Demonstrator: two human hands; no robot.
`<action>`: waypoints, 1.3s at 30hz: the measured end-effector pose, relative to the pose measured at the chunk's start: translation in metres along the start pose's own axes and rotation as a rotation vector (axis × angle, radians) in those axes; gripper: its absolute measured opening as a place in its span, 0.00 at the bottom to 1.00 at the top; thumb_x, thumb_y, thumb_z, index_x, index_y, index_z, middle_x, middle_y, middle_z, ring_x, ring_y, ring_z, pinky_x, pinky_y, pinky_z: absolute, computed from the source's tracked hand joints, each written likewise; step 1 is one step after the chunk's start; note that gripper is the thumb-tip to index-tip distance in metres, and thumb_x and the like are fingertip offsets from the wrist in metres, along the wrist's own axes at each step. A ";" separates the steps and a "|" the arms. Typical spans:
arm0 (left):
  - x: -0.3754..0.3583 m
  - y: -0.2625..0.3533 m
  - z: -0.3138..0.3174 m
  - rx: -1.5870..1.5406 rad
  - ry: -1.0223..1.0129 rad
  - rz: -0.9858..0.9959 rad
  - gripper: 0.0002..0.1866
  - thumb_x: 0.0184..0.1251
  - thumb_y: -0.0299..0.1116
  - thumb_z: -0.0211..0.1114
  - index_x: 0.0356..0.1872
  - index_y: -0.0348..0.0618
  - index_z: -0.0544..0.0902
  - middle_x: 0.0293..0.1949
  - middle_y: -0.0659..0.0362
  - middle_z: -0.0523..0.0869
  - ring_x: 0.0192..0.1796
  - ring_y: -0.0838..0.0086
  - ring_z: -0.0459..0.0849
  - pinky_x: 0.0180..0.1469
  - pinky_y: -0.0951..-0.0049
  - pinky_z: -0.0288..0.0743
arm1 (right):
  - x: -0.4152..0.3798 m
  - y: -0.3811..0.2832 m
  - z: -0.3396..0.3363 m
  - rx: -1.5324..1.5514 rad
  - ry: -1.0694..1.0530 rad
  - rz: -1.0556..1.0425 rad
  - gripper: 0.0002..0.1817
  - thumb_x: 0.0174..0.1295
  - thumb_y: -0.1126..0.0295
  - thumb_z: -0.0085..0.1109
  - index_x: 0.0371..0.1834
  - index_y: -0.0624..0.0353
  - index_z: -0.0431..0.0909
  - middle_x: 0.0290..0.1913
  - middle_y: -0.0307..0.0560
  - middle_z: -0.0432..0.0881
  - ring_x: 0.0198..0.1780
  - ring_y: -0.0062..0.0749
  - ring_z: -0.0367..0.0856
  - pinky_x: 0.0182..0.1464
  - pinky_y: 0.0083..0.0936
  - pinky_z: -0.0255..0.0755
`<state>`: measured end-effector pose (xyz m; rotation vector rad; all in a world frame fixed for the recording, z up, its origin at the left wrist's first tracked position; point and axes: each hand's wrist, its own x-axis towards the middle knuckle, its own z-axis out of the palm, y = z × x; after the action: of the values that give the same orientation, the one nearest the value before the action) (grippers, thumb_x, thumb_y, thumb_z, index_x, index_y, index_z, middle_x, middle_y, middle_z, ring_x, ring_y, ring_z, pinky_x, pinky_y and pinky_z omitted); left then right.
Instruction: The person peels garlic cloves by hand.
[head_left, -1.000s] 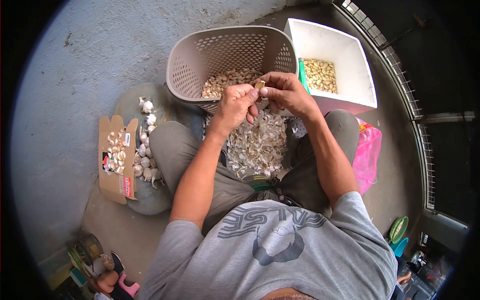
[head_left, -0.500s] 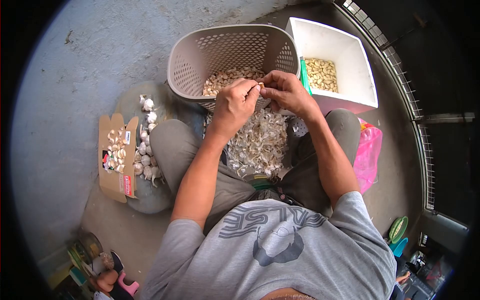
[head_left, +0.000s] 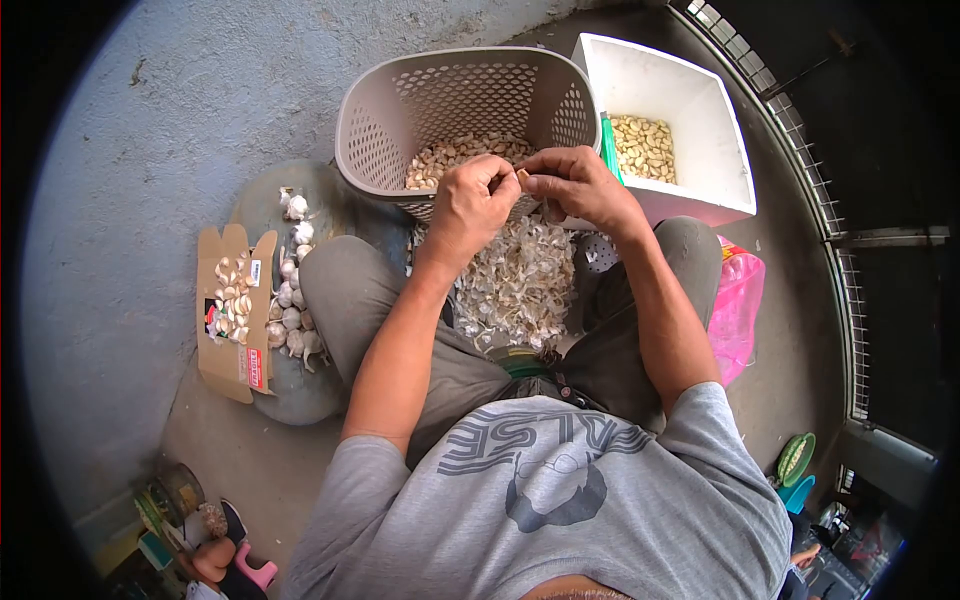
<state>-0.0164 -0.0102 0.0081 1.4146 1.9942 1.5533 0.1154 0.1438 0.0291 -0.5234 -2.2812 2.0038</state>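
Observation:
At the near rim of the grey-brown basket [head_left: 375,187], my left hand [head_left: 470,205] and my right hand [head_left: 585,188] meet fingertip to fingertip. Pinched between them is a small garlic clove [head_left: 522,175], partly covered by the fingers. Inside the basket lies a layer of unpeeled garlic cloves [head_left: 460,158]. Below my hands, a heap of papery garlic skins [head_left: 515,285] spreads between my legs. Peeled cloves [head_left: 643,150] fill the bottom of a white foam box [head_left: 690,90] to the right of the basket.
To my left, whole garlic bulbs [head_left: 292,320] lie on a rounded grey surface [head_left: 300,400] beside cardboard [head_left: 228,375] bearing loose cloves. A pink plastic bag [head_left: 733,315] is by my right knee. Parts of other people [head_left: 212,562] show at the lower corners, near a green basket [head_left: 796,458].
My fingers have shifted slightly around the clove, and my right-hand fingers look more extended over it. The containers and piles stay where they were.

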 end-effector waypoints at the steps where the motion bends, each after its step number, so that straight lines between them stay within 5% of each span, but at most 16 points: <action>1: 0.000 0.001 0.001 -0.019 -0.004 -0.043 0.06 0.69 0.25 0.67 0.36 0.30 0.85 0.29 0.56 0.86 0.30 0.76 0.82 0.33 0.70 0.76 | -0.001 -0.001 0.001 0.016 0.022 -0.004 0.12 0.73 0.68 0.66 0.51 0.66 0.85 0.29 0.36 0.82 0.23 0.15 0.76 0.25 0.18 0.69; 3: -0.001 0.003 0.002 -0.057 -0.011 -0.128 0.06 0.68 0.25 0.66 0.33 0.30 0.83 0.29 0.51 0.86 0.31 0.68 0.85 0.35 0.65 0.78 | -0.002 -0.003 0.005 0.048 0.066 -0.012 0.11 0.72 0.69 0.65 0.48 0.68 0.86 0.26 0.38 0.82 0.21 0.16 0.74 0.22 0.20 0.67; 6: 0.001 0.006 0.000 -0.128 -0.004 -0.207 0.08 0.71 0.27 0.67 0.35 0.30 0.84 0.29 0.52 0.86 0.31 0.72 0.85 0.34 0.67 0.77 | -0.002 -0.005 0.003 0.049 0.082 0.035 0.12 0.73 0.67 0.65 0.51 0.65 0.85 0.31 0.35 0.81 0.24 0.15 0.78 0.25 0.16 0.70; 12: 0.002 0.001 0.003 -0.063 0.017 -0.046 0.08 0.73 0.27 0.66 0.39 0.30 0.85 0.31 0.48 0.87 0.32 0.67 0.87 0.35 0.65 0.79 | 0.003 0.005 0.006 0.006 0.064 0.012 0.11 0.74 0.67 0.64 0.50 0.65 0.85 0.31 0.36 0.81 0.23 0.15 0.77 0.24 0.17 0.70; 15: 0.000 -0.005 0.004 -0.122 -0.013 -0.120 0.08 0.73 0.27 0.65 0.39 0.30 0.85 0.32 0.47 0.88 0.33 0.64 0.87 0.37 0.63 0.79 | 0.001 0.001 0.008 0.032 0.057 0.017 0.11 0.74 0.67 0.64 0.49 0.65 0.84 0.31 0.36 0.81 0.23 0.15 0.77 0.24 0.17 0.70; 18: -0.001 -0.006 0.005 -0.100 -0.018 -0.136 0.08 0.75 0.28 0.65 0.42 0.31 0.86 0.27 0.61 0.86 0.27 0.82 0.81 0.28 0.74 0.75 | 0.002 0.004 0.012 -0.001 0.086 -0.010 0.11 0.75 0.67 0.63 0.49 0.65 0.84 0.31 0.35 0.81 0.24 0.14 0.77 0.24 0.16 0.70; 21: 0.000 -0.006 0.005 0.034 0.011 -0.013 0.08 0.75 0.27 0.63 0.39 0.31 0.84 0.26 0.59 0.84 0.27 0.80 0.82 0.29 0.71 0.76 | 0.003 0.005 0.017 0.023 0.121 -0.046 0.10 0.74 0.69 0.64 0.46 0.67 0.84 0.29 0.38 0.82 0.23 0.18 0.77 0.24 0.20 0.71; 24: 0.001 -0.001 0.004 0.041 0.040 -0.006 0.08 0.74 0.27 0.61 0.36 0.32 0.79 0.33 0.43 0.85 0.37 0.47 0.86 0.41 0.53 0.79 | 0.003 0.003 0.019 0.032 0.137 -0.060 0.09 0.75 0.70 0.62 0.46 0.67 0.82 0.30 0.38 0.82 0.23 0.17 0.77 0.24 0.20 0.71; 27: 0.002 -0.004 0.006 0.068 0.074 -0.015 0.07 0.76 0.28 0.62 0.39 0.32 0.80 0.29 0.51 0.85 0.30 0.69 0.85 0.34 0.64 0.78 | 0.008 0.010 0.022 0.101 0.156 -0.073 0.08 0.76 0.72 0.60 0.47 0.67 0.80 0.30 0.38 0.82 0.23 0.17 0.78 0.23 0.19 0.71; 36: -0.002 0.000 0.015 0.200 0.212 0.069 0.05 0.77 0.27 0.57 0.42 0.34 0.76 0.35 0.43 0.83 0.39 0.45 0.84 0.43 0.51 0.78 | 0.018 0.019 0.036 0.433 0.315 -0.096 0.06 0.77 0.73 0.57 0.50 0.64 0.74 0.33 0.38 0.80 0.19 0.17 0.73 0.19 0.18 0.65; 39: -0.005 0.005 0.014 0.207 0.034 0.074 0.05 0.76 0.25 0.58 0.41 0.34 0.76 0.34 0.43 0.83 0.38 0.44 0.84 0.42 0.49 0.76 | 0.024 0.025 0.024 0.518 0.331 -0.106 0.08 0.78 0.70 0.57 0.52 0.61 0.74 0.30 0.37 0.77 0.20 0.17 0.72 0.19 0.17 0.61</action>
<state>-0.0016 -0.0058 0.0045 1.5639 2.2008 1.4433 0.0916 0.1303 -0.0034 -0.6093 -1.4953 2.1442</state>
